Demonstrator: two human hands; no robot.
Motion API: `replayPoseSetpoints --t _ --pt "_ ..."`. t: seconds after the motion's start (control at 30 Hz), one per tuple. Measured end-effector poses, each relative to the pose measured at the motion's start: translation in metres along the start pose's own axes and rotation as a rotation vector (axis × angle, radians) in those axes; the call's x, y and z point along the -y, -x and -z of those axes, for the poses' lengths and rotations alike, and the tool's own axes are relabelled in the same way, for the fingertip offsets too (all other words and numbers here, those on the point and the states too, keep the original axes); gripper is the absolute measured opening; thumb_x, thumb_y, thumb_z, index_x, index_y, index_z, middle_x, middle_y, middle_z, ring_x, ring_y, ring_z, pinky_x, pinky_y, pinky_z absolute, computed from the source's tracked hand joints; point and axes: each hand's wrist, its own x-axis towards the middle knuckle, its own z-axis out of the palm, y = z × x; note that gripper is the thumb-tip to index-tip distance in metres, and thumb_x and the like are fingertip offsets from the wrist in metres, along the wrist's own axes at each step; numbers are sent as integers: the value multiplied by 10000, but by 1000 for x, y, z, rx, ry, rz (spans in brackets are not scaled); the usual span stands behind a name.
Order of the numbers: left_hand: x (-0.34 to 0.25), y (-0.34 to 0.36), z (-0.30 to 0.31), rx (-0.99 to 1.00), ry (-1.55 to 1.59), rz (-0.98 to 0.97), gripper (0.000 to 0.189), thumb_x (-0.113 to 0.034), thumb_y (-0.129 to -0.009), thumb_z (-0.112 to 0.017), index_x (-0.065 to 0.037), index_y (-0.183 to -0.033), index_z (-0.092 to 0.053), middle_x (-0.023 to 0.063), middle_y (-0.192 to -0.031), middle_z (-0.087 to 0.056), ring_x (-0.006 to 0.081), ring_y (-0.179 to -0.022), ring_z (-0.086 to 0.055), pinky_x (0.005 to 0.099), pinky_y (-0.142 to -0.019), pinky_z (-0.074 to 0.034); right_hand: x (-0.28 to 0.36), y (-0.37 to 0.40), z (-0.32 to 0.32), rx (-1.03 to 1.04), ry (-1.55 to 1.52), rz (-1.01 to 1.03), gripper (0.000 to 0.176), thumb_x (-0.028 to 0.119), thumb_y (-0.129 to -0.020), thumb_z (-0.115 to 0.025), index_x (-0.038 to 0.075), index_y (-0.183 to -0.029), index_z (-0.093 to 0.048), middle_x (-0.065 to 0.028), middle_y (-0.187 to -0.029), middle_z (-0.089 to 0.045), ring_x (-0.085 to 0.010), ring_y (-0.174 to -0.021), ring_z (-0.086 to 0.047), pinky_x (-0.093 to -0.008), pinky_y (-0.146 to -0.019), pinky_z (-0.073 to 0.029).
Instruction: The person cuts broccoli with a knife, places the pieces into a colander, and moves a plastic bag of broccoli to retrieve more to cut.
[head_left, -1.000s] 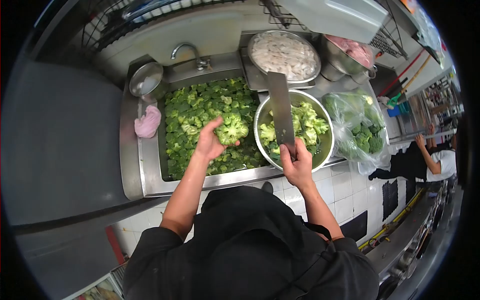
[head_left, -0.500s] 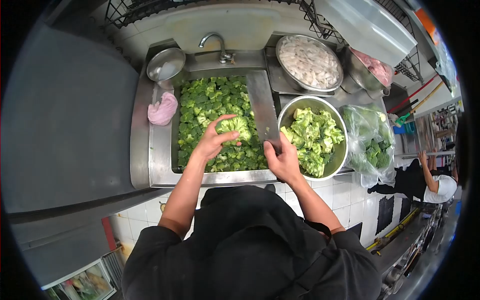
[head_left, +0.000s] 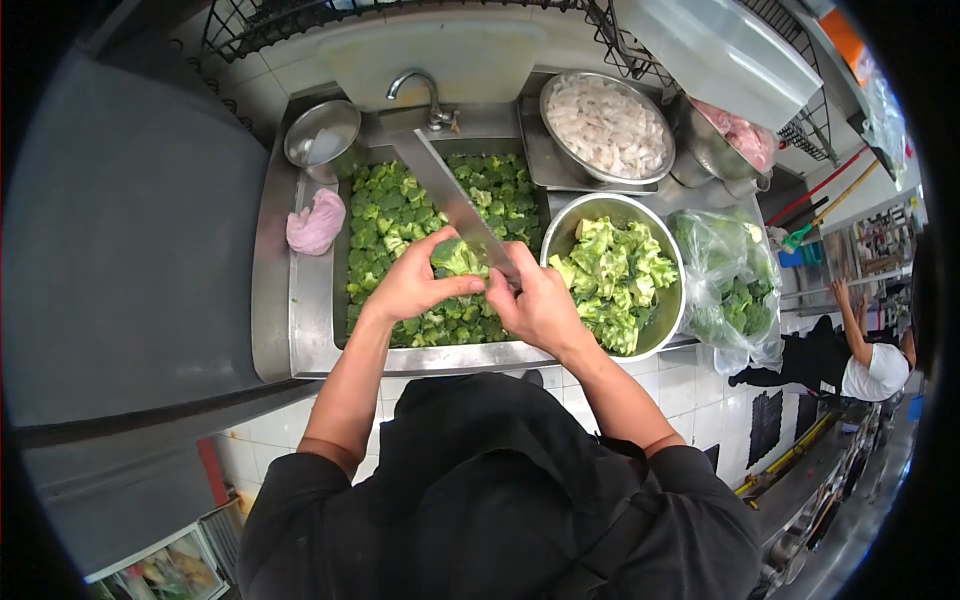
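At the centre of the frame, the left hand (head_left: 415,285) grasps a green broccoli head (head_left: 455,257) over the steel sink (head_left: 300,320), which is full of green broccoli florets (head_left: 395,215). The right hand (head_left: 540,305) is clenched on the handle of a broad steel cleaver (head_left: 445,195). Its blade touches the head and slants toward the upper left. Just right of it, a round steel bowl (head_left: 612,203) holds cut broccoli. A pink cloth (head_left: 315,222) lies on the sink's left rim.

Bright, even overhead light fills the sink (head_left: 300,330) area. Steel bowls (head_left: 560,230) and the cleaver (head_left: 445,195) carry soft glare. Heavy fisheye distortion bends the edges, with a black vignette in the corners. The left is dim grey; far right detail is small and soft.
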Motion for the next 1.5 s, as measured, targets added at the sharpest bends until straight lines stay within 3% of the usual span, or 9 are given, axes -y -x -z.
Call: replayPoseSetpoints --t 0.23,0.3,0.43,0.83,0.97,1.0,1.13,1.27,1.5 --pt "7 5 7 -142 -196 -116 539 -106 -766 -863 -28 -1203 -557 42 -1078 -630 97 -1039 -590 263 -898 -493 1 -8 21 -100 -65 -72 280 96 -905 -621 38 -1171 -555 -193 -781 -695 -373 -665 -698 -425 -604 -527" --pt "3 4 11 -119 -69 165 617 -199 -741 -907 -11 -1222 -569 33 -1026 -641 106 -956 -595 271 -872 -493 5 -6 22 -49 -26 -70 297 89 -901 -624 37 -1184 -549 -196 -769 -693 -371 -679 -706 -421 -602 -535" --pt "-1 8 5 -180 125 101 569 -110 -765 -878 20 -1231 -579 20 -996 -685 82 -842 -624 254 -790 -526 8 2 18 -52 -59 50 313 86 -892 -638 40 -1189 -550 -200 -751 -688 -372 -687 -712 -412 -595 -546" --pt "2 13 12 -111 73 122 451 -83 -760 -872 -19 -1159 -671 15 -1017 -693 51 -869 -608 238 -758 -522 -2 -5 2 25 71 149 387 86 -886 -617 101 -1258 -512 -188 -683 -664 -415 -630 -675 -490 -562 -530" --pt "37 16 25 -126 396 136 420 -309 -902 -756 -53 -1206 -622 30 -1021 -679 132 -894 -675 303 -759 -562 -11 -5 12 -92 -17 -7 361 104 -916 -601 68 -1266 -518 -211 -700 -666 -417 -635 -679 -476 -567 -519" --pt "50 15 15 -346 487 162 500 -498 -965 -620 -70 -1220 -585 51 -1016 -671 193 -883 -690 345 -731 -575 -13 -4 14 -78 -29 -38 356 104 -919 -597 59 -1264 -518 -216 -700 -663 -418 -636 -677 -475 -567 -517" --pt "56 -2 0 -392 789 211 550 -621 -993 -468 -89 -1091 -562 73 -952 -651 238 -800 -691 348 -618 -550 -21 10 12 -64 -28 -132 341 95 -917 -596 54 -1249 -528 -220 -693 -654 -412 -632 -670 -479 -569 -516" --pt "61 -29 -29 -500 837 246 515 -624 -982 -491 -113 -1029 -543 50 -880 -621 199 -699 -642 325 -489 -423 -33 32 16 -172 282 98 375 96 -862 -640 85 -1225 -544 -164 -763 -675 -344 -632 -673 -456 -555 -528" --pt "46 -69 -140 -664 787 173 342 -509 -1015 -521 -177 -1046 -445 5 -805 -567 149 -637 -577 344 -486 -445 -49 67 47 -268 562 216 463 82 -721 -738 77 -1159 -587 -83 -679 -617 -286 -605 -657 -404 -546 -519"
